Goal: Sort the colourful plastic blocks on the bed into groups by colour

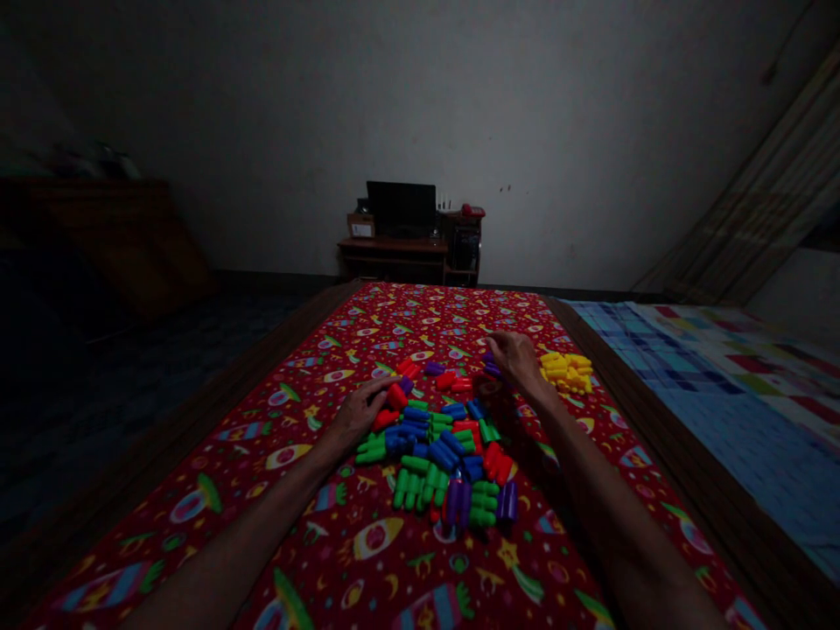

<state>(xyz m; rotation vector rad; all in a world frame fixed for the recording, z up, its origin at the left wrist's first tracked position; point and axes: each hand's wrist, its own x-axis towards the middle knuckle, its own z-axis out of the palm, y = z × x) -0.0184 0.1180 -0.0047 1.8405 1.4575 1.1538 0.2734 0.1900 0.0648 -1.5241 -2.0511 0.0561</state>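
A heap of small plastic pieces in red, blue, green and purple lies on a red patterned cloth. My left hand rests at the heap's left edge, its fingers curled over a red piece. My right hand reaches to the far right of the heap, fingers bent down onto a purple piece. Just right of that hand sits a separate cluster of yellow pieces.
The cloth covers a long wooden-edged surface. A blue checked mat lies to the right. A low desk with a dark monitor stands against the far wall. The left side is dark.
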